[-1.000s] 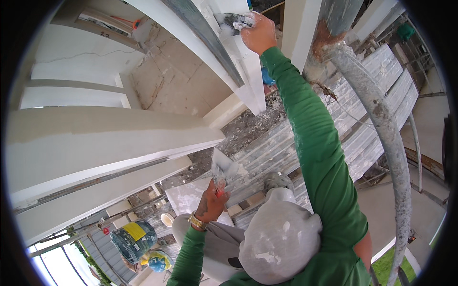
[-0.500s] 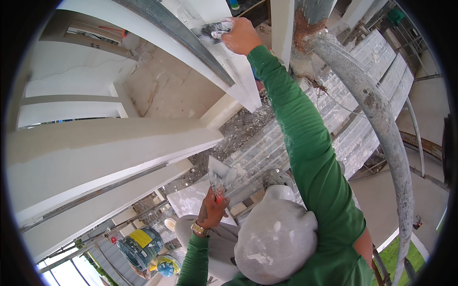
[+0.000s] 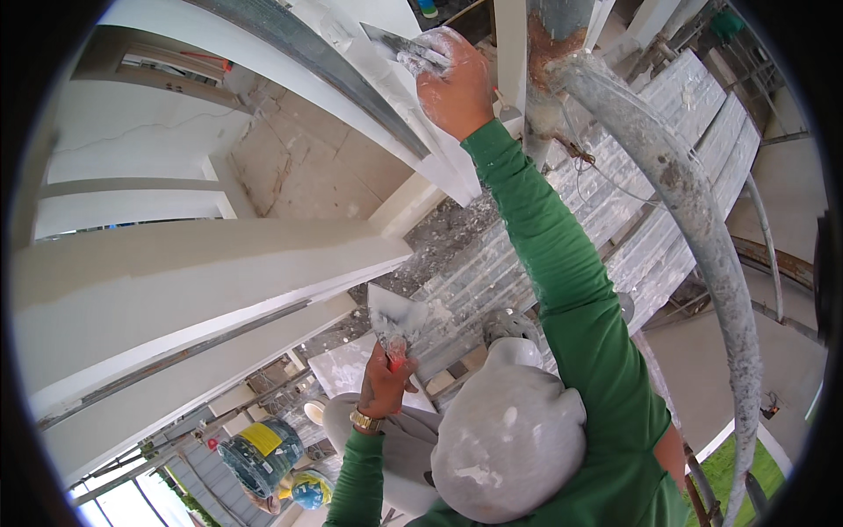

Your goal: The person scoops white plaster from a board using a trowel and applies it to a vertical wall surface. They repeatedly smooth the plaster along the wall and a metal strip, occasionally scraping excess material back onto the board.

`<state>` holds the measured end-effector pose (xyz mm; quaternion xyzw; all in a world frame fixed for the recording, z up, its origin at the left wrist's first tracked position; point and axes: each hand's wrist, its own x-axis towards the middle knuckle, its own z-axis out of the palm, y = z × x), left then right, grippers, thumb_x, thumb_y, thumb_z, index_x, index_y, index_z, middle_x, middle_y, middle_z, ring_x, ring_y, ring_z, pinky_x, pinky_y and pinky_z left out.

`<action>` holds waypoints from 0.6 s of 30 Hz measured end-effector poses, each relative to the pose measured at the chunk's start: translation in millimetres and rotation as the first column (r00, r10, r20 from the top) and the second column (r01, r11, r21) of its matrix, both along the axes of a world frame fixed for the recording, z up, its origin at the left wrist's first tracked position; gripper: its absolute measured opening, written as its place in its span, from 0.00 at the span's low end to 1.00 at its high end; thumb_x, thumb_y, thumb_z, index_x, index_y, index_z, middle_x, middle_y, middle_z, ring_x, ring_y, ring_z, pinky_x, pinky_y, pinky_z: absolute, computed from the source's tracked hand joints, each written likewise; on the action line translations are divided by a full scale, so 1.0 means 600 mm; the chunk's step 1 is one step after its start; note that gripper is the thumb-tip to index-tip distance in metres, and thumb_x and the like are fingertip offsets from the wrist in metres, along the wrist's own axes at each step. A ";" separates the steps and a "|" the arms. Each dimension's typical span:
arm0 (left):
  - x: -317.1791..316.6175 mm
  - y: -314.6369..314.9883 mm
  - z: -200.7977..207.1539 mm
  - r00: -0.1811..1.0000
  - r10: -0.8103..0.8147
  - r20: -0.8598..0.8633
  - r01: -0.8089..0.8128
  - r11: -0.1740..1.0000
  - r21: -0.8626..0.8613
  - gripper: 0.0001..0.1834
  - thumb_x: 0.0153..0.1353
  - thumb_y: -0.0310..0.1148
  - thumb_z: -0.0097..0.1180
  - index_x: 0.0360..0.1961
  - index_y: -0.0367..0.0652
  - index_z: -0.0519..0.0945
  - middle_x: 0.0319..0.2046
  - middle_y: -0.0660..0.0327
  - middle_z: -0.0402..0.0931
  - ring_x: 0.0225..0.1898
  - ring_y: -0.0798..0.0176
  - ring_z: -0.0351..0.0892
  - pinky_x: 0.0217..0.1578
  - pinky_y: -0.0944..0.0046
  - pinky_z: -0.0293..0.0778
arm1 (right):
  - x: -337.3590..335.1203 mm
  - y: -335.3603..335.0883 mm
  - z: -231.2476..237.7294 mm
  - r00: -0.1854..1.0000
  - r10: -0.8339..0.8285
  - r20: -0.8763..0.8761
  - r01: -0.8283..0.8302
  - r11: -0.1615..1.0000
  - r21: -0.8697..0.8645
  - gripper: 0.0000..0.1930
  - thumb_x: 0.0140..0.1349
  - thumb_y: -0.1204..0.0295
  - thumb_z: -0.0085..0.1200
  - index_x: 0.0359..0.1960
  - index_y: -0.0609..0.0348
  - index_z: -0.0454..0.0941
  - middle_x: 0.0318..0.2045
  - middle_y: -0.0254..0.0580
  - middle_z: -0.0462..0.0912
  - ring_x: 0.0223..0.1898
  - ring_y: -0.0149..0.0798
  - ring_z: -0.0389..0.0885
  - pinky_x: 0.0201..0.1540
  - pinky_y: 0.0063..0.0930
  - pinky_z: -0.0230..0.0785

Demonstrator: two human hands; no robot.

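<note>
Head view: right hand at top centre of the frame, fingers wrapped tight on a knife, blade laid flat against the white beam running down from the upper left. Left hand low at centre, fist closed round the red handle of a trowel, blade up and smeared with grey filler. Looks like the spreading step, filler being drawn along the beam edge. Next calls for steady blade pressure and a fresh load off the trowel. Grey pipe arching at right; buckets far below, lower left.
</note>
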<state>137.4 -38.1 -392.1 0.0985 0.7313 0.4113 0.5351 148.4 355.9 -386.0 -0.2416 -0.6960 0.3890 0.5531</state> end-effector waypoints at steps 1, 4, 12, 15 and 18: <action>-0.005 0.002 0.006 0.994 0.076 0.072 -0.080 0.996 0.050 0.23 0.56 0.23 0.58 0.52 0.38 0.65 0.25 0.61 0.71 0.15 0.68 0.70 0.16 0.65 0.76 | 0.014 -0.017 -0.011 0.964 0.253 -0.087 -0.262 0.957 -0.125 0.16 0.51 0.80 0.55 0.45 0.64 0.77 0.38 0.47 0.83 0.39 0.44 0.83 0.45 0.34 0.75; -0.036 -0.010 0.043 0.892 0.198 0.407 -0.310 0.922 0.231 0.22 0.52 0.22 0.60 0.48 0.38 0.68 0.21 0.61 0.70 0.14 0.67 0.69 0.17 0.63 0.73 | 0.046 -0.076 -0.036 0.487 0.677 -0.553 -0.859 0.256 -0.443 0.21 0.53 0.84 0.56 0.51 0.64 0.73 0.44 0.41 0.81 0.41 0.31 0.81 0.47 0.27 0.74; -0.107 -0.014 0.064 0.926 -0.154 0.345 0.072 0.969 0.238 0.19 0.49 0.24 0.65 0.43 0.37 0.73 0.21 0.62 0.74 0.16 0.69 0.72 0.19 0.67 0.73 | 0.075 -0.200 -0.041 0.047 0.878 -0.476 -0.694 -0.314 -0.648 0.20 0.49 0.79 0.65 0.46 0.67 0.78 0.38 0.34 0.83 0.39 0.25 0.76 0.49 0.23 0.66; -0.119 0.000 0.066 0.935 -0.210 0.287 0.167 0.972 0.167 0.19 0.49 0.24 0.65 0.43 0.37 0.74 0.21 0.64 0.74 0.17 0.71 0.73 0.20 0.69 0.73 | 0.092 -0.180 -0.038 0.320 0.858 -0.402 -0.786 0.004 -0.618 0.19 0.51 0.77 0.65 0.45 0.66 0.78 0.39 0.36 0.83 0.37 0.25 0.76 0.45 0.22 0.68; -0.158 -0.014 0.044 0.899 -0.316 0.303 0.247 0.937 0.245 0.23 0.51 0.23 0.63 0.49 0.36 0.70 0.24 0.62 0.74 0.17 0.71 0.73 0.21 0.67 0.75 | 0.118 -0.144 -0.069 0.616 0.710 -0.342 -0.698 0.290 -0.654 0.18 0.55 0.77 0.61 0.48 0.65 0.76 0.40 0.37 0.83 0.36 0.27 0.79 0.43 0.22 0.72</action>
